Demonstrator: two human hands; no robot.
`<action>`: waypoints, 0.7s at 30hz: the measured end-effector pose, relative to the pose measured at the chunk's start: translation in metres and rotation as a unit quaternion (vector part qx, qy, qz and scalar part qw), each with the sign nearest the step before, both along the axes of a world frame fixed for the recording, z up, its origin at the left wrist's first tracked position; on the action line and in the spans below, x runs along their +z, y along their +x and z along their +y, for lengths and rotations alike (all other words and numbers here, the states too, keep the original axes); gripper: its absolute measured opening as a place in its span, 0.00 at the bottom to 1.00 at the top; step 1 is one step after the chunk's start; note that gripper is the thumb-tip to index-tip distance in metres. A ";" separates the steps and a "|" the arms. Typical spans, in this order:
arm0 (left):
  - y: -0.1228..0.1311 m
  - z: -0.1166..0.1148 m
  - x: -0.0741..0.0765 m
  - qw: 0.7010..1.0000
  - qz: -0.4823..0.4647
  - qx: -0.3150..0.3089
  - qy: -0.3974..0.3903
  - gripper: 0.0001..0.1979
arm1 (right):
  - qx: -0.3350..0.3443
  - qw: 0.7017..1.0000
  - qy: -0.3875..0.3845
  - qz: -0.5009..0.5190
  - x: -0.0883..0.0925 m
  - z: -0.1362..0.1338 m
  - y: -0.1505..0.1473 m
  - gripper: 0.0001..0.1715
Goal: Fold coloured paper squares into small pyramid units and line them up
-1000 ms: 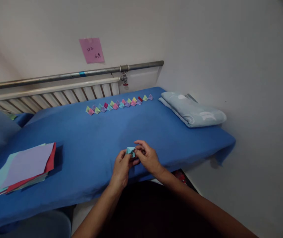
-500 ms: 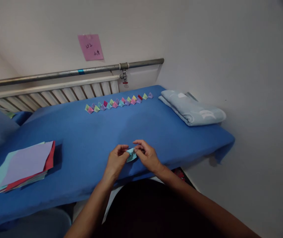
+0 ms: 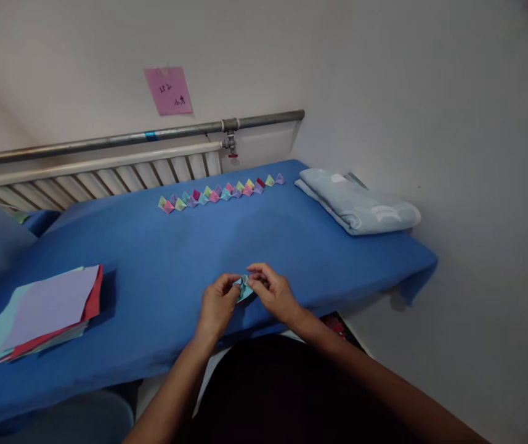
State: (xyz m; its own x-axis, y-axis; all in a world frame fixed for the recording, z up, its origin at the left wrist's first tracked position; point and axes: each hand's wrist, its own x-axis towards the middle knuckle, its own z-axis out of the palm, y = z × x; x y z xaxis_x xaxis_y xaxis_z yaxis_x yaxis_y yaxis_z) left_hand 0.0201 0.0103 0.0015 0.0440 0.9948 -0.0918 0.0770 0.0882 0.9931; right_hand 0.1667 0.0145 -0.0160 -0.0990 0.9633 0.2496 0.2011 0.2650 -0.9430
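Note:
A small light-blue piece of folded paper (image 3: 245,290) is held between both hands, just above the near side of the blue-covered bed (image 3: 171,253). My left hand (image 3: 219,300) pinches its left side with thumb and fingers. On the right side, my right hand (image 3: 273,291) grips it between thumb and fingertips. Part of the paper is hidden behind the fingers. Farther back lie several small folded paper pieces (image 3: 215,195) in pink, green, purple, blue and red, set out in two close rows.
A stack of coloured paper sheets (image 3: 51,305) lies at the left. At the far right is a folded light-blue blanket (image 3: 360,203). Behind the bed run a radiator (image 3: 143,172) and a metal pipe (image 3: 180,132) with a valve. A pink note (image 3: 168,90) hangs on the wall.
The light-blue paper has changed shape between my fingers: its upper edge now looks opened and bent. Both hands have shifted only slightly.

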 end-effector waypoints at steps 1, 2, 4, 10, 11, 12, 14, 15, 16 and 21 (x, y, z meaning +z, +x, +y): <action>0.000 0.000 0.000 1.000 0.005 0.004 0.008 0.11 | 0.000 1.000 0.002 -0.010 0.000 -0.001 0.000 0.15; -0.001 0.000 0.001 1.000 0.014 0.009 0.016 0.11 | -0.003 1.000 0.004 -0.025 0.000 -0.001 0.000 0.16; -0.001 0.001 0.001 0.999 0.036 0.018 0.028 0.11 | -0.017 0.998 0.012 -0.056 0.000 -0.002 -0.001 0.19; 0.001 0.000 -0.001 0.994 0.095 0.030 0.050 0.11 | -0.047 0.991 0.060 -0.113 0.002 -0.002 -0.005 0.11; 0.001 -0.001 -0.002 0.993 0.103 0.035 0.053 0.11 | -0.049 0.989 0.067 -0.119 0.002 -0.002 -0.005 0.10; 0.001 -0.001 -0.002 0.992 0.110 0.038 0.056 0.10 | -0.050 0.988 0.073 -0.123 0.003 -0.002 -0.005 0.09; 0.002 -0.001 -0.003 0.990 0.120 0.040 0.061 0.10 | -0.054 0.987 0.080 -0.130 0.004 -0.001 -0.005 0.09; 0.002 -0.001 -0.003 0.989 0.127 0.040 0.064 0.10 | -0.055 0.986 0.080 -0.133 0.004 0.000 -0.005 0.09; 0.002 -0.001 -0.003 0.988 0.133 0.040 0.067 0.09 | -0.056 0.986 0.080 -0.138 0.004 0.000 -0.005 0.09; 0.004 0.001 -0.002 0.982 0.168 0.035 0.078 0.08 | -0.052 0.981 0.080 -0.167 0.003 0.003 -0.006 0.10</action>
